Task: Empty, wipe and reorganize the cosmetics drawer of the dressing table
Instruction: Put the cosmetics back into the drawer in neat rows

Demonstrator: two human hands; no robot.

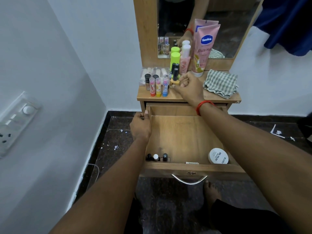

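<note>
The wooden drawer (pixel 182 132) stands pulled out below the dressing table top (pixel 185 96). My left hand (pixel 140 126) grips the drawer's left wall, thumb over the rim. My right hand (pixel 188 85) reaches onto the table top and pinches a yellow nail polish bottle (pixel 174 81) with a black cap. Inside the drawer, three small bottles (pixel 157 157) stand at the front left and a white round nail polish remover tub (pixel 218 155) lies at the front right. A small pale item (pixel 192 163) lies against the front wall.
On the table top stand three lip balm sticks (pixel 158 86), a clear case of tubes (pixel 155 73), a green-capped bottle (pixel 174 59), a pink bottle (pixel 184 59) and a Vaseline tube (pixel 205 48). A checked cloth (pixel 220 83) lies at the right. My bare foot (pixel 211 191) is under the drawer handle (pixel 189 180).
</note>
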